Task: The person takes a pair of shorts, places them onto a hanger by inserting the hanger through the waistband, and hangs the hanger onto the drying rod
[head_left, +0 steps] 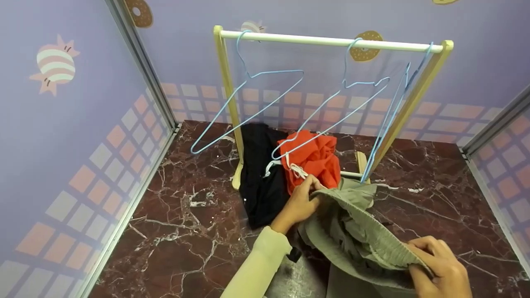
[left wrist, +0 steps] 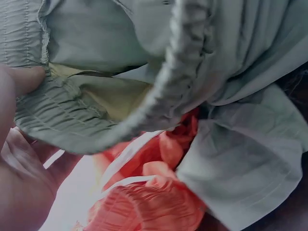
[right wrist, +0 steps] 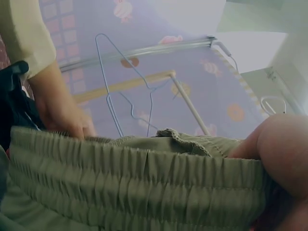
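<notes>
Olive-green pants hang between my two hands, their gathered elastic waistband stretched into an open loop. My left hand pinches the far left part of the waistband, its thumb on the inside in the left wrist view. At the near right end, my right hand grips the band with fingers and thumb. Just beyond my left hand lies a bunched orange-red garment with a white drawstring. Beside it on the left is a black garment, also with a white cord.
A small wooden rack with a white bar stands against the patterned wall. Blue wire hangers hang from it: one at left, one in the middle and more at the right post. The floor is dark red marble pattern.
</notes>
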Demonstrator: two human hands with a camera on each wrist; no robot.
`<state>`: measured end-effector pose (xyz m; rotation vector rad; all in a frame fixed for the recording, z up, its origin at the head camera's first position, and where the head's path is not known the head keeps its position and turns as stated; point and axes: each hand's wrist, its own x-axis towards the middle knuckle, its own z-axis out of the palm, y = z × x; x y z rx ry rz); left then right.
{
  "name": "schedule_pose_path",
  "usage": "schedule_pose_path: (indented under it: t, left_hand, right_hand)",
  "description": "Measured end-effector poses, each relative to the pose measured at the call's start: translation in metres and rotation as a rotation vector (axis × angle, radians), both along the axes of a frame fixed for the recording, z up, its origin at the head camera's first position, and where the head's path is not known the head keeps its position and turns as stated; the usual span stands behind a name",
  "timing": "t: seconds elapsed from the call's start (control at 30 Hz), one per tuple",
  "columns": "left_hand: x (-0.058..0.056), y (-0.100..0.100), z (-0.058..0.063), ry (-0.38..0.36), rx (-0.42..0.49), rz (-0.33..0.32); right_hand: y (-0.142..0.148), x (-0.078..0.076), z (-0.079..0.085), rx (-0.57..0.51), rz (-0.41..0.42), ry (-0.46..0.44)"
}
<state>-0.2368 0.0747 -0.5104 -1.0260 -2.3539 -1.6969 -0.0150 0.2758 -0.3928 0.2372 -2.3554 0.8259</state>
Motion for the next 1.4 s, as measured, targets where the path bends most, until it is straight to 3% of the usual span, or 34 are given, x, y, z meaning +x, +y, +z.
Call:
schedule_pose_path:
  t: [0.13,0.33,0.4,0.63,0.73,0.97,1.17,1.4]
  left_hand:
    - [0.000,-0.006,0.006,-0.006,0.003,-0.008]
    - [0.001,-0.014,0.016,-0.061,0.001,-0.048]
    - [0.002,-0.017,0.019,-0.086,0.012,-0.058]
    - [0.014,-0.033,0.050,-0.144,0.031,-0.116]
    - [0.013,-0.036,0.051,-0.139,-0.005,-0.123]
    - [0.003,-0.039,0.029,-0.073,-0.120,-0.060]
    - [0.010,-0.047,0.036,-0.053,-0.198,0.022]
    - [0.018,-0.046,0.046,0.062,-0.215,0.166]
  right_hand:
    - [0.000,-0.001,0.000,-0.019,-0.053,-0.059]
    - [-0.001,-0.001,0.002,-0.033,-0.182,-0.300]
    - [0.000,-0.002,0.001,-0.025,-0.189,-0.342]
    - [0.009,-0.014,-0.008,0.008,-0.190,-0.418]
    - [0.011,-0.019,-0.012,0.026,-0.193,-0.469]
    - [0.014,-0.026,-0.018,0.018,-0.213,-0.487]
    - [0.015,-0.032,-0.021,0.015,-0.229,-0.519]
    - [0.011,-0.044,-0.024,-0.027,-0.185,-0.646]
